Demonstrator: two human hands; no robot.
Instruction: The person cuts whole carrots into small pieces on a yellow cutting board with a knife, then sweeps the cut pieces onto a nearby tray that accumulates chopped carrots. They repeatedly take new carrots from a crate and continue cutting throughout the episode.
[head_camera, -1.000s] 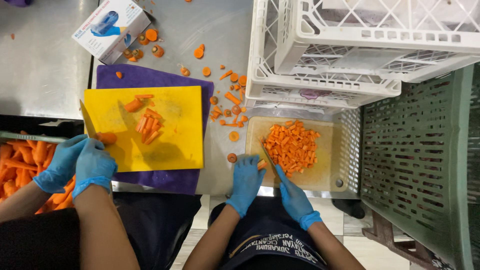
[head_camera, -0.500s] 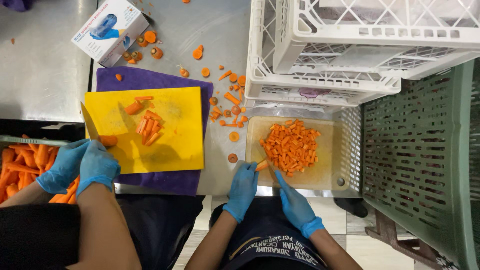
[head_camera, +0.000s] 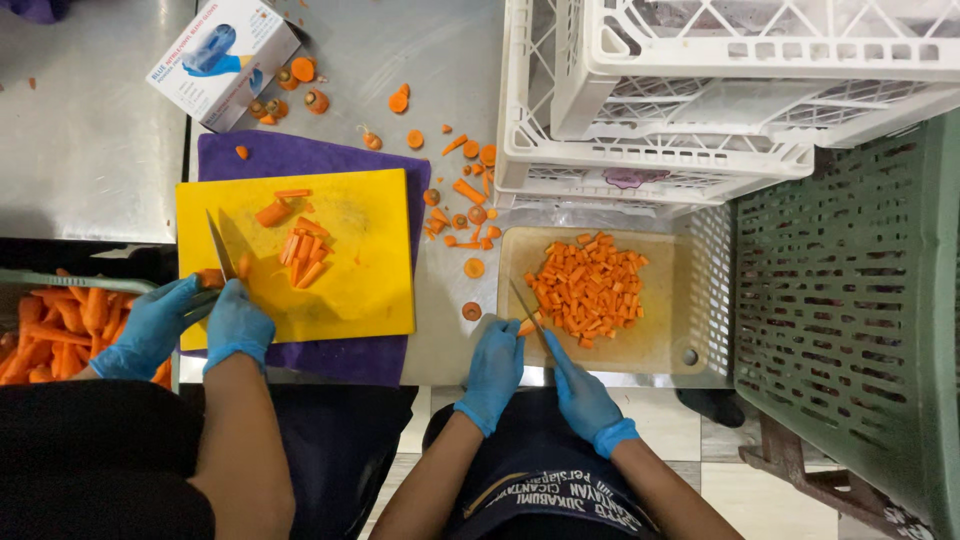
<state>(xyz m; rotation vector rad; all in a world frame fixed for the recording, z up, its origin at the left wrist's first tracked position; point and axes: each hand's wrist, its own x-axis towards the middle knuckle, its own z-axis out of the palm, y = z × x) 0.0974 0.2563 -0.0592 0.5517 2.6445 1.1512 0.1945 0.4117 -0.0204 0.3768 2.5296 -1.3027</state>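
While clenched in right hand (head_camera: 582, 396), knife (head_camera: 528, 310) tip diagonally away-left; left hand (head_camera: 495, 366) pinching carrot (head_camera: 526, 327).

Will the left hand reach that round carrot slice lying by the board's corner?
Probably yes: the left hand sits right beside the carrot slice, with nothing between them, though it is busy pinning a carrot piece.

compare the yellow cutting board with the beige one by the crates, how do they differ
The yellow cutting board lies on a purple mat; the beige cutting board lies straight on the steel table. The yellow cutting board carries a few long carrot sticks; the beige cutting board carries a dense heap of small carrot pieces. The beige one has a corner hole; none shows on the yellow. Both have a knife and blue-gloved hands at the near edge.
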